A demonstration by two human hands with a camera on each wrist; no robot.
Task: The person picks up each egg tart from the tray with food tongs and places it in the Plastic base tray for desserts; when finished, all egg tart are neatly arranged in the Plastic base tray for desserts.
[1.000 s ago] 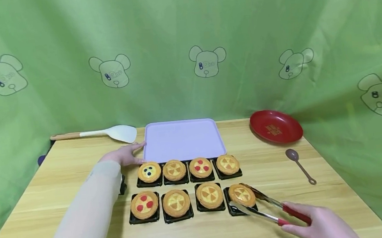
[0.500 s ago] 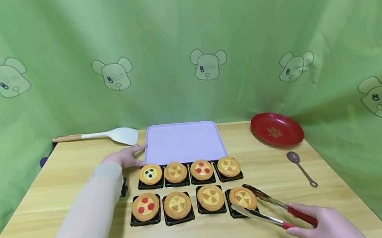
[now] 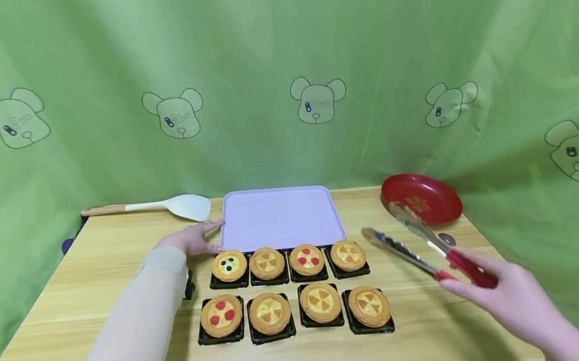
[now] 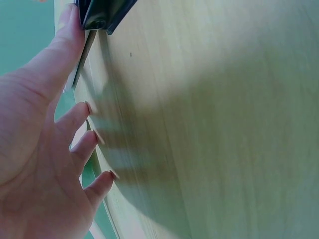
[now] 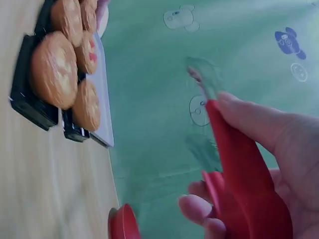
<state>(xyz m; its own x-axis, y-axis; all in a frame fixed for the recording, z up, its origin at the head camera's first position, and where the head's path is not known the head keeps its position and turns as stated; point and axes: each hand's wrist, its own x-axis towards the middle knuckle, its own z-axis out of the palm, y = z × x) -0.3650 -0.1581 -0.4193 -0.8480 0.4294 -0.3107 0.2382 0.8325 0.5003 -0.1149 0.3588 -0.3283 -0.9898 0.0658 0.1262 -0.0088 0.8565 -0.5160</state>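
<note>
In the head view, my left hand (image 3: 189, 240) rests at the left edge of the lilac tray (image 3: 281, 218), fingers extended. The left wrist view has that hand (image 4: 55, 144) with fingers spread and the thumb near a black base. My right hand (image 3: 511, 292) grips the red-handled metal tongs (image 3: 470, 268), whose arms stand apart with nothing between them. In the right wrist view, thumb and fingers wrap the red handles (image 5: 239, 169). Several egg tarts on black square bases stand in two rows before the tray, the nearest to the tongs being the front-right tart (image 3: 369, 306).
A red plate (image 3: 420, 196) leans at the back right, beyond the tongs' tips. The brown spoon (image 3: 447, 239) is mostly hidden behind the tongs and right hand. A white spatula (image 3: 188, 206) with a wooden handle lies back left. Green curtain (image 3: 257, 89) surrounds the table.
The right hand has lifted the tongs off the front-right tart and moved them up and to the right; the tart stays on its base. My left hand stays at the tray.
</note>
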